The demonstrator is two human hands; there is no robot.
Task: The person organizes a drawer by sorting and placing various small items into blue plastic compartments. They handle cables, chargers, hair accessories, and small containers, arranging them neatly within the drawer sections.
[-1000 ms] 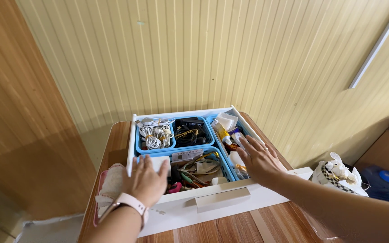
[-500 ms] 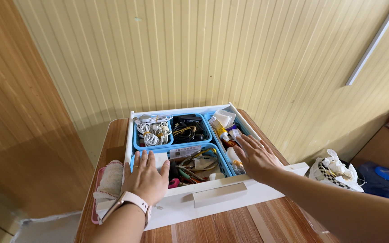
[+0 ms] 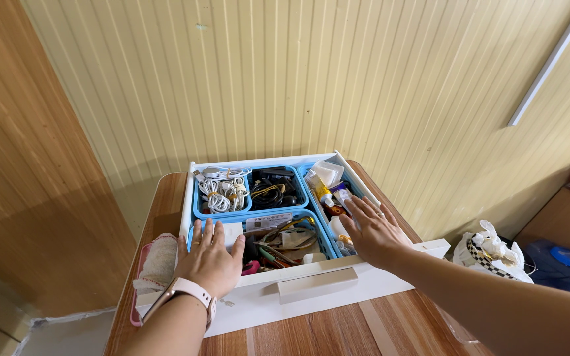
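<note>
yellow wall boards with thin up-and-down lines fill the back, and a brown wooden table (image 3: 338,329) sits in front of them. on the table lies a white drawer (image 3: 311,290) that has been lifted out of its place. its long side runs from the person toward the wall, and its flat front with the long handle (image 3: 318,285) faces the person. inside are blue baskets (image 3: 196,211) packed close together. the far left basket holds white cables (image 3: 222,192), the one beside it holds black cables (image 3: 275,191), the near one is full of mixed small things, and the long basket on the right holds little bottles (image 3: 328,198) and packets. the left hand (image 3: 211,260) lies flat on the near left corner of the drawer, fingers spread apart and pointing to the wall, holding nothing, with a pink watch (image 3: 183,290) on the wrist. the right hand (image 3: 374,231) lies flat over the near end of the right basket and the drawer's right edge, fingers apart too, gripping nothing. a pale cloth (image 3: 156,264) sits just beside the drawer on the left. a white bag (image 3: 493,254) stands on the floor to the right, near a blue thing (image 3: 565,260) low down there.
</note>
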